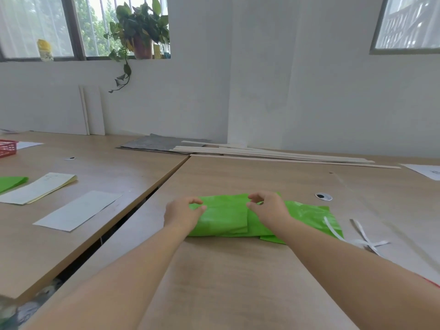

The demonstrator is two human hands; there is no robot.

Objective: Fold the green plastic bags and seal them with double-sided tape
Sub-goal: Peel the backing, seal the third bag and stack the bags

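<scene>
Where the green plastic bag [223,215] lies: flat on the near surface [238,270], folded over itself, held between both hands.
Left hand [182,214]: set at the bag's left end; grip closed on that edge, fingers curled.
Right hand [270,209]: laid on the bag's middle; far edge pinched between thumb and fingers.
White strips [367,242]: scattered just right of the bag.
Papers [78,210]: spread on the neighbouring surface, left.
</scene>
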